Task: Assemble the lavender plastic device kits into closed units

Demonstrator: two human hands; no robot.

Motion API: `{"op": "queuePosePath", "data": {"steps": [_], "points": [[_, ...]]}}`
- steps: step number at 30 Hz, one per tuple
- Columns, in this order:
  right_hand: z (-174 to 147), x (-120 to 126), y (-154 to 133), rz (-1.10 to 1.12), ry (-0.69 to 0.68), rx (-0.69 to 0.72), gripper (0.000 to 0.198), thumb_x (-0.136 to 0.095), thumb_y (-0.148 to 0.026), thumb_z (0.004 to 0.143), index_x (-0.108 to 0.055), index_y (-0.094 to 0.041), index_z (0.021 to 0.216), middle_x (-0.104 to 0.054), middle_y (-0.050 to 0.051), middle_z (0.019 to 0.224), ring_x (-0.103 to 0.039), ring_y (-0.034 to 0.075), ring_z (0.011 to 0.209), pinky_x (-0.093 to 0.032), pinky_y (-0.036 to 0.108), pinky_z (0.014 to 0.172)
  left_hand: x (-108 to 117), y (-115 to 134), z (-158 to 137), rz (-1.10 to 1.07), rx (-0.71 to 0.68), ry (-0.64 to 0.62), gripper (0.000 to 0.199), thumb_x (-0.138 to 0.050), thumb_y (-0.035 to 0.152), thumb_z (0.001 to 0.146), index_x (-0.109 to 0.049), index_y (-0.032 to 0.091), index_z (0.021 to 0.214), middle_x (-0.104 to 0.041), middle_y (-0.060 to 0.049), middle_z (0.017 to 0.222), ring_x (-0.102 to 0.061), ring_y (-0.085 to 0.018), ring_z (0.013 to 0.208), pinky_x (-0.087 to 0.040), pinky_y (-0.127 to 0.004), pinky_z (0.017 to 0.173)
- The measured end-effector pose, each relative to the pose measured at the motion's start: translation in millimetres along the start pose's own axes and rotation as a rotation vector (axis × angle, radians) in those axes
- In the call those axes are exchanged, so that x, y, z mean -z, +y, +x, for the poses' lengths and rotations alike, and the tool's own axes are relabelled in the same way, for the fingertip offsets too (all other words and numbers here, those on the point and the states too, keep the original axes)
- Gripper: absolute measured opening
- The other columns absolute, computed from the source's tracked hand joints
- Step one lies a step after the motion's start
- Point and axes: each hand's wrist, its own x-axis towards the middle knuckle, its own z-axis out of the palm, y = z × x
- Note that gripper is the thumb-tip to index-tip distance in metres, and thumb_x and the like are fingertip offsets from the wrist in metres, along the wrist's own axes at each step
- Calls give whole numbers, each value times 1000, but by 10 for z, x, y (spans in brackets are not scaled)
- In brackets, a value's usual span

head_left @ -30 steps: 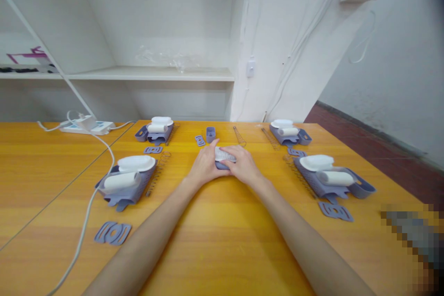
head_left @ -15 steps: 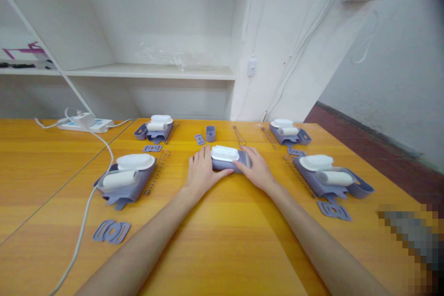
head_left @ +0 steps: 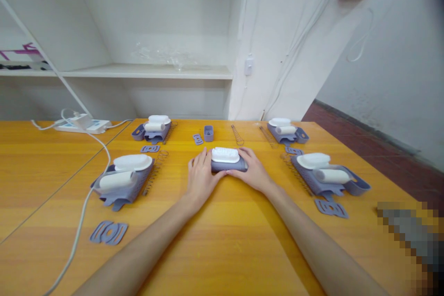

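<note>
In the middle of the table is a grey-purple plastic holder [head_left: 229, 166], with a white oval piece [head_left: 225, 155] with a bumpy top lying on it. My left hand [head_left: 201, 175] grips the holder's left end, fingers behind and thumb along the front. Around the right end my right hand [head_left: 252, 172] is closed, its thumb low on the front edge. Both thumb tips come close together at the front. Behind the holder stand a small grey-purple cup [head_left: 208, 133], a flat cut-out plate [head_left: 197, 138] and a wire spiral [head_left: 237, 134].
Similar grey-purple sets with white ovals and rolls lie at the left front [head_left: 123, 182], left back [head_left: 157, 129], right front [head_left: 321, 175] and right back [head_left: 286, 132]. A white cable [head_left: 79, 236] crosses the left side from a power strip [head_left: 83, 123].
My right thumb has slid from the holder's top down to its front edge, close to my left thumb. The right hand now sits tighter against the end. My view has shifted slightly.
</note>
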Motion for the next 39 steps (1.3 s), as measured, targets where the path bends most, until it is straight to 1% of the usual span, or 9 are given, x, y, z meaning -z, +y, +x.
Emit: {"op": "queuePosePath", "data": {"steps": [4, 13, 18, 23, 27, 30, 33, 36, 39], "points": [[0, -10, -32, -15, 13, -2, 71, -68, -59, 64, -53, -21, 123, -48, 10, 124, -49, 24, 115, -38, 36, 101, 7, 21, -5, -14, 70, 40, 68, -67, 52, 68, -49, 18, 124, -46, -16, 135, -46, -32, 119, -33, -46, 99], [42, -80, -1, -63, 43, 9, 80, -70, -59, 62, -47, -20, 129, -50, 11, 126, -49, 27, 116, -39, 40, 100, -70, -34, 82, -392, 170, 107, 63, -81, 41, 52, -61, 16, 105, -58, -12, 122, -52, -25, 113, -40, -37, 98], [52, -73, -27, -67, 20, 21, 77, -69, -59, 64, -49, -20, 127, -50, 11, 126, -49, 27, 116, -39, 40, 100, -78, -26, 91, -469, 188, 112, 56, -82, 36, 51, -60, 17, 99, -59, -10, 119, -55, -26, 110, -42, -39, 95], [34, -89, -34, -7, 26, 8, 77, -68, -55, 67, -44, -20, 131, -46, 11, 128, -45, 25, 120, -36, 38, 104, -84, -38, 96, -500, 138, 108, 57, -80, 35, 55, -53, 18, 102, -58, -9, 116, -54, -24, 108, -41, -39, 94], [27, -94, 1, 40, 24, 4, 80, -69, -51, 68, -38, -21, 136, -43, 11, 131, -42, 25, 123, -33, 39, 106, -93, -49, 97, -489, 104, 79, 59, -78, 40, 57, -50, 19, 104, -57, -8, 110, -54, -24, 105, -42, -39, 90], [22, -79, 19, 28, 40, 25, 77, -68, -48, 69, -39, -22, 135, -41, 11, 133, -39, 26, 126, -30, 42, 107, -83, -37, 92, -443, 117, 67, 64, -78, 45, 55, -48, 19, 105, -56, -7, 106, -54, -25, 103, -43, -40, 87], [18, -53, 21, 10, 84, 34, 70, -67, -46, 71, -43, -23, 133, -43, 10, 133, -39, 27, 125, -29, 45, 107, -61, -24, 104, -430, 119, 74, 61, -74, 44, 62, -45, 21, 111, -56, -6, 109, -53, -23, 104, -41, -39, 89], [16, -26, 10, 37, 123, 26, 60, -61, -46, 76, -47, -22, 129, -47, 11, 129, -43, 26, 122, -32, 42, 105, -60, -76, 177, -448, 166, 120, 40, -58, 37, 79, -44, 21, 112, -58, -6, 106, -55, -19, 100, -41, -37, 90], [11, -11, -3, 52, 154, 37, 49, -55, -44, 82, -51, -20, 125, -50, 11, 125, -46, 24, 118, -35, 40, 104, -86, -225, 331, -414, 216, 171, 21, -42, 33, 88, -49, 20, 102, -60, -6, 102, -56, -18, 98, -42, -36, 89]]}}
